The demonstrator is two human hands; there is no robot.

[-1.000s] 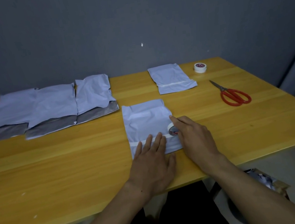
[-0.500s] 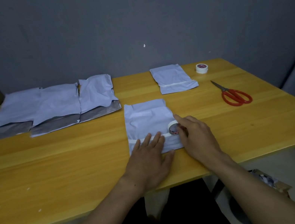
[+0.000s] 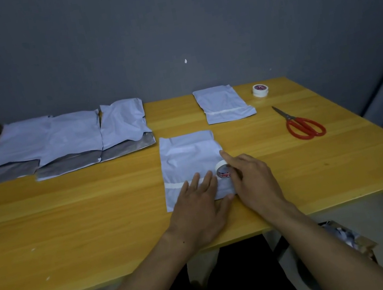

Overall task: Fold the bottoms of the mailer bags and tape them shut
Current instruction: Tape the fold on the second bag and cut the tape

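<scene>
Fingers (image 3: pixel 228 157) of the right hand (image 3: pixel 253 180) are curled round a small white roll of tape (image 3: pixel 223 171) at the right edge of the pale blue plastic mailer bag (image 3: pixel 187 155), whose folded bottom is pressed flat by the straight-fingered left hand (image 3: pixel 199 210). The white tape strip (image 3: pixel 174 185) is laid left to right along that fold, and bare yellow wooden desk (image 3: pixel 317 168) is left open rightward.

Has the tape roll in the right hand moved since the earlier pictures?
No; the held tape roll stays near the right edge of the mailer bag.

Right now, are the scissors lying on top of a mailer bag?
No, the red scissors lie directly on the wooden table near its right edge.
</scene>
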